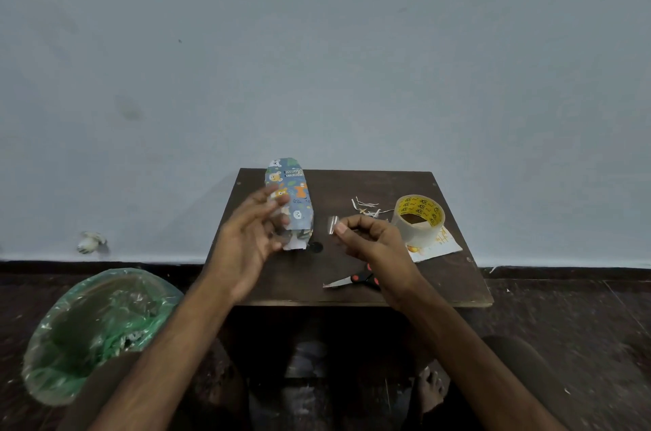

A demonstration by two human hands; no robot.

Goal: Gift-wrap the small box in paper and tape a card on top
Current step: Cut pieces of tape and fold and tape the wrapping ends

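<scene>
- Dark brown wooden table (352, 184), centre of the frame, carrying the work.
- Round bin with a green plastic liner (45, 335), lower left, well apart from the table.
- Left hand (246, 240), fingers curled round the left side of the box; it is blurred, so I cannot tell the exact grip.
- Small box wrapped in blue cartoon-print paper (296, 194), centre-left. Its long axis runs up and down the frame, far end toward the wall. The near end points at the person, with a white flap still loose.
- Right hand (373, 240), just right of that loose end, pinching a short strip of clear tape (333, 224).
- Clear tape roll with a yellow core (419, 219), right of centre, resting on a white card with orange print (440, 247).
- Black-handled scissors (355, 279), lower on the table.
- The strip itself sits beside the box's near end, so I'd judge that only a short move leftward is needed.
</scene>
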